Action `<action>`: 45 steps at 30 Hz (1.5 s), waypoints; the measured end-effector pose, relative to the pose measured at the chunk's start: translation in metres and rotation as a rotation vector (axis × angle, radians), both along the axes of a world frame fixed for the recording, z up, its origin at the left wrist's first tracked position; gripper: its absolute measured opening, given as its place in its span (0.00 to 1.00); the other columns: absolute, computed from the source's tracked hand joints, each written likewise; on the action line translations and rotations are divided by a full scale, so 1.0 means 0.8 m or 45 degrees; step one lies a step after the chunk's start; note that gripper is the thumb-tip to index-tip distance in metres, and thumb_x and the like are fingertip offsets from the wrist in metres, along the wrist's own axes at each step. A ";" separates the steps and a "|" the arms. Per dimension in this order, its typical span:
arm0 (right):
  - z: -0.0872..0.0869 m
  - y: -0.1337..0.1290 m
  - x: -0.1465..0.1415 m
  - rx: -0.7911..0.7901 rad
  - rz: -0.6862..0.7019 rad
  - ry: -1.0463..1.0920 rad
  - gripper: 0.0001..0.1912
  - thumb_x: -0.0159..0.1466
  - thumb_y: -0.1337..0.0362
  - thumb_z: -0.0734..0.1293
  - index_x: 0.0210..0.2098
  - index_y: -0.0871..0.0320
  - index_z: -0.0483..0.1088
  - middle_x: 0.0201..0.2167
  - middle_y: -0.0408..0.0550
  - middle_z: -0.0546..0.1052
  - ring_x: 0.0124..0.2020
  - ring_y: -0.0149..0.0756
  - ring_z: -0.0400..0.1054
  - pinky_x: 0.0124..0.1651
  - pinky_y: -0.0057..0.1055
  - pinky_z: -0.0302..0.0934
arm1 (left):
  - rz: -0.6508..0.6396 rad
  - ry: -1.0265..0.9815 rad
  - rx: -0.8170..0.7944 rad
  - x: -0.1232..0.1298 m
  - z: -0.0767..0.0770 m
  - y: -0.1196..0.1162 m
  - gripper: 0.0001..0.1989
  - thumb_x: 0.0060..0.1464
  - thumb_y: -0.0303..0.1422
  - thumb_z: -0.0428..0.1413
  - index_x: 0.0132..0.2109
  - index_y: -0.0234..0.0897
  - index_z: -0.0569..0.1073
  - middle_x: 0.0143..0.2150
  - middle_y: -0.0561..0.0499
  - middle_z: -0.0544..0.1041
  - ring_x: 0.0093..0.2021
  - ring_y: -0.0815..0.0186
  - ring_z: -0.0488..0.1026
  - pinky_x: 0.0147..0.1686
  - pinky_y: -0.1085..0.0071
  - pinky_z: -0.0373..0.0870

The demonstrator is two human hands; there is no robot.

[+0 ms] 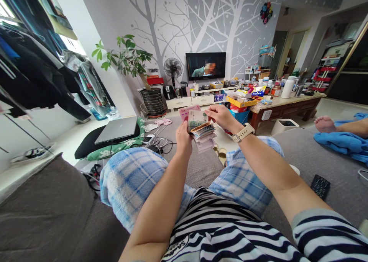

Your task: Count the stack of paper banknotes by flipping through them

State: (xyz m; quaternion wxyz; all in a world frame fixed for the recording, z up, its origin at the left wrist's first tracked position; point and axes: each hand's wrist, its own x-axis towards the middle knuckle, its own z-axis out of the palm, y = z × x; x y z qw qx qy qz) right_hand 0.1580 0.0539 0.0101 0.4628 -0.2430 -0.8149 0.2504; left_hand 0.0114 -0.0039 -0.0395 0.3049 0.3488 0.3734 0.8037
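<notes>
A thick folded stack of banknotes (203, 131) is held above the grey sofa, between my knees. My left hand (184, 135) is closed round its left side. Behind the stack stand a pink note (188, 111) and a greenish note (197, 117). My right hand (222, 116), with a beige watch on the wrist, pinches the right edge of the greenish note. A pale purple note (205, 145) hangs below the stack.
A laptop (117, 131) lies on cushions at the left, beside cables (162, 143). A remote (320, 187) and another person's bare foot (324, 124) are on the right. Beyond stands a cluttered table (304, 100).
</notes>
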 end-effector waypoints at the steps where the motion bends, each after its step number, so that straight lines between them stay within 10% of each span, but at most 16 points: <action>1: 0.000 0.000 0.000 -0.002 0.002 0.001 0.19 0.60 0.54 0.61 0.20 0.61 0.65 0.18 0.43 0.69 0.22 0.28 0.59 0.28 0.26 0.51 | 0.002 0.001 -0.008 0.001 0.001 -0.001 0.11 0.52 0.33 0.52 0.24 0.33 0.70 0.25 0.53 0.69 0.25 0.72 0.63 0.27 0.75 0.61; 45: 0.001 -0.003 -0.003 -0.283 0.370 0.086 0.21 0.60 0.52 0.62 0.20 0.61 0.63 0.14 0.40 0.63 0.16 0.23 0.55 0.20 0.23 0.50 | -0.094 -0.058 0.006 0.002 0.001 0.000 0.08 0.51 0.32 0.51 0.27 0.34 0.70 0.25 0.53 0.72 0.25 0.70 0.66 0.27 0.74 0.63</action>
